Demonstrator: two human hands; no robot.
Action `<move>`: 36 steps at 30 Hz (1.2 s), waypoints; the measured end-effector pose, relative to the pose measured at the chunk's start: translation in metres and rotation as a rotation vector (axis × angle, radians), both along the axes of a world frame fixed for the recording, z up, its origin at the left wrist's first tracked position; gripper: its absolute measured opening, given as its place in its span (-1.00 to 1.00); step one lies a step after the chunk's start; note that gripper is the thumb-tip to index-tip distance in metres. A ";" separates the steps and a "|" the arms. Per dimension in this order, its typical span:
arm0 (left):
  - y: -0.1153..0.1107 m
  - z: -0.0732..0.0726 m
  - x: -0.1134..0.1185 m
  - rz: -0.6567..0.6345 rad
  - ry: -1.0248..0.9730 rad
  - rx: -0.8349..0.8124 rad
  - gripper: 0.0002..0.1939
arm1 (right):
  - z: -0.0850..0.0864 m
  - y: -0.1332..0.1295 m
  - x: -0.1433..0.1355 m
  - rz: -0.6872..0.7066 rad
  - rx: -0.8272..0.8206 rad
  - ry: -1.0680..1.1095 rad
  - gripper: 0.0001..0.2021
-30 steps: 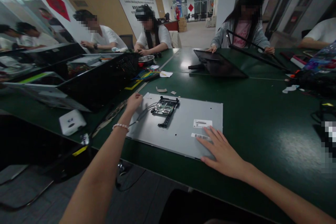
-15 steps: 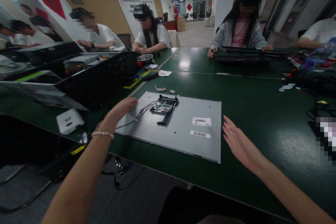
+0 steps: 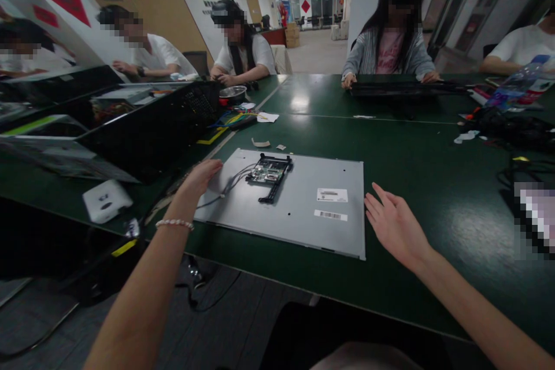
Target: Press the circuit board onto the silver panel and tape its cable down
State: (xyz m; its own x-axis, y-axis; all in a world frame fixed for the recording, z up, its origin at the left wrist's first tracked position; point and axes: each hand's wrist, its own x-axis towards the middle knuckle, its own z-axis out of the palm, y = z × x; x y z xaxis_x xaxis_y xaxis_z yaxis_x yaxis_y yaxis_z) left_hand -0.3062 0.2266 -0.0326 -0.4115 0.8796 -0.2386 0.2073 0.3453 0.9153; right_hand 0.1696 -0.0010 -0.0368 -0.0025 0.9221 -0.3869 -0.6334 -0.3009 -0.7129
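A flat grey display panel [image 3: 243, 222] lies back side up on the green table. On it sit a green circuit board [image 3: 269, 172] in a black bracket [image 3: 273, 189] and two white labels, one with a barcode [image 3: 330, 215]. Grey cables [image 3: 229, 185] run from the board to the panel's left side, where my wrist partly hides them. My left hand [image 3: 200, 178], fingers stretched out, is at the left edge; whether it touches is unclear. My right hand [image 3: 396, 225] is open by the right edge, fingertips at or very close to it, thumb apart.
Black computer cases [image 3: 143, 133] stand at the left, with a white plastic piece [image 3: 106, 201] near the table edge. Paper scraps [image 3: 261, 143] and coloured wires [image 3: 238, 119] lie behind the panel. At right are a bottle [image 3: 520, 84] and black cables [image 3: 507, 127]. Several people sit opposite.
My right hand has come closer to the panel's right edge, and its thumb and fingers are more spread. My left hand stays by the left edge. The camera view has shifted slightly.
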 end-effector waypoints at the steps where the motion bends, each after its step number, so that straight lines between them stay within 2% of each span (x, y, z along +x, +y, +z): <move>1: 0.000 -0.001 0.001 0.000 0.007 0.007 -0.95 | -0.001 0.002 0.001 -0.009 -0.005 0.004 -0.24; 7: -0.002 -0.002 0.006 -0.008 0.042 0.024 -0.97 | -0.005 0.006 0.003 -0.047 0.008 0.018 -0.27; 15: -0.003 -0.002 0.010 -0.032 0.066 0.003 -0.96 | -0.001 0.006 0.002 -0.054 0.037 0.008 -0.23; 19: -0.003 0.000 0.013 -0.005 0.053 0.005 -0.92 | -0.001 0.003 0.008 -0.055 0.030 0.012 -0.23; 30: -0.022 0.009 0.028 0.046 -0.149 0.033 -0.88 | 0.003 -0.010 0.030 -0.066 0.057 -0.024 -0.19; 36: -0.040 0.016 0.051 0.037 -0.241 0.018 -0.84 | -0.003 -0.023 0.049 -0.133 0.053 -0.046 -0.26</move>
State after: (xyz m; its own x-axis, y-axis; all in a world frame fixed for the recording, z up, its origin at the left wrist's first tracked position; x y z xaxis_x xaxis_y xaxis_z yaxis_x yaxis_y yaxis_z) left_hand -0.2549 0.1869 -0.0166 -0.3765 0.8699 -0.3186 -0.0305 0.3321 0.9428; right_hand 0.2182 -0.0242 -0.0394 0.1378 0.9321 -0.3348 -0.6315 -0.1777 -0.7547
